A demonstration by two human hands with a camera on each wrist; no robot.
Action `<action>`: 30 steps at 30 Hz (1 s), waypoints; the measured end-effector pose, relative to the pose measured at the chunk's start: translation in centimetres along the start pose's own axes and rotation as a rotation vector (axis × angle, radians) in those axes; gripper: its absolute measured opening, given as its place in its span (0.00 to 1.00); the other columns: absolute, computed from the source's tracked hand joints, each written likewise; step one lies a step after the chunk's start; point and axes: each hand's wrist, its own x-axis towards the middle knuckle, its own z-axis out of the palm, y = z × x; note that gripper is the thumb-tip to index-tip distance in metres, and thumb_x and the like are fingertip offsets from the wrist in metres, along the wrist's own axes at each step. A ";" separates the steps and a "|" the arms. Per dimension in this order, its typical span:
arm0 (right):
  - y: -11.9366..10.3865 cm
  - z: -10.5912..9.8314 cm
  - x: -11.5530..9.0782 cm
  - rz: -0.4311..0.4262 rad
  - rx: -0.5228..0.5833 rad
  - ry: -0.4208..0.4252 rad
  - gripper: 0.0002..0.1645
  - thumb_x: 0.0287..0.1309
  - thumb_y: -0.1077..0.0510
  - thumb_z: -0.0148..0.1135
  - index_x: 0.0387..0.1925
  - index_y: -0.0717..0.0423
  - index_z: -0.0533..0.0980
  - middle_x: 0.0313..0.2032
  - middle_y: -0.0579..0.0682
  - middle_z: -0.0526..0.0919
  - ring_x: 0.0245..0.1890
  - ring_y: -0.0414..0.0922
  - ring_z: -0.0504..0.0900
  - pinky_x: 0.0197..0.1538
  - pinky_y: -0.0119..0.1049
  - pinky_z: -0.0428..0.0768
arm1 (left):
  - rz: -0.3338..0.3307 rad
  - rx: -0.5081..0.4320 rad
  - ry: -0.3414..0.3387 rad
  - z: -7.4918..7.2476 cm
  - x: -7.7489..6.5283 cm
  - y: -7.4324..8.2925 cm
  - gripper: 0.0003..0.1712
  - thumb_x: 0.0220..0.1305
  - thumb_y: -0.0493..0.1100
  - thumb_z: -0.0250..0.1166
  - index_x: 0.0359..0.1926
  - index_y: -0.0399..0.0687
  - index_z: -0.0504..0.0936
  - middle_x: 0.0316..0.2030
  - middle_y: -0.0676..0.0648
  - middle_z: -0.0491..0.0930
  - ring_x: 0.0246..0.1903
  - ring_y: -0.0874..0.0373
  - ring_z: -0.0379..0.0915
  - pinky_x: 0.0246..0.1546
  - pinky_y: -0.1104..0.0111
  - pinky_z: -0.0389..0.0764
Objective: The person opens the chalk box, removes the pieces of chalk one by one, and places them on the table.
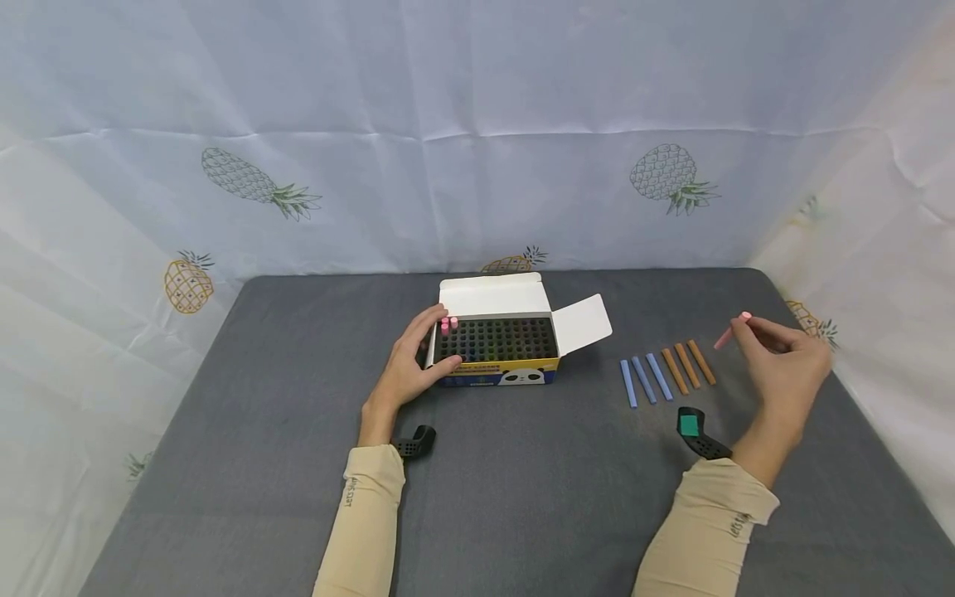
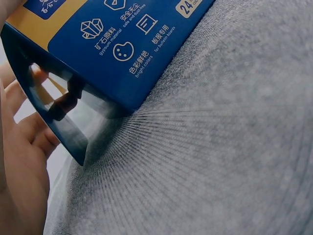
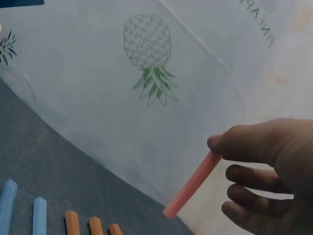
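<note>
At the right, my right hand (image 1: 791,369) pinches a pink chalk stick (image 3: 193,186) near its upper end, thumb against fingertips. The stick slants downward in the right wrist view, apart from the other chalks. My left hand (image 1: 406,365) holds the left end of an open chalk box (image 1: 466,381), thumb at the front and fingers toward the back. Inside is a dark insert (image 1: 507,338) with rows of round holes. Several pink chalks (image 1: 445,327) stand in its back left corner. In the left wrist view, a blue side flap (image 2: 73,139) hangs out beside the fingers.
Several blue chalk sticks (image 1: 643,380) and orange chalk sticks (image 1: 688,365) lie in a row on the grey table (image 1: 522,481), right of the box. The box's white lid (image 1: 496,294) is folded back and a white side flap (image 1: 582,323) sticks out right. A pineapple-print cloth (image 1: 448,182) hangs behind.
</note>
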 end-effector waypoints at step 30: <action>3.9 -0.6 1.1 0.357 -0.229 -0.159 0.34 0.64 0.37 0.62 0.62 0.56 0.77 0.54 0.46 0.86 0.81 0.56 0.46 0.77 0.60 0.57 | 0.009 0.012 0.006 0.2 -0.2 0.1 0.44 0.63 0.58 0.70 0.77 0.59 0.65 0.79 0.48 0.59 0.74 0.44 0.61 0.58 0.40 0.73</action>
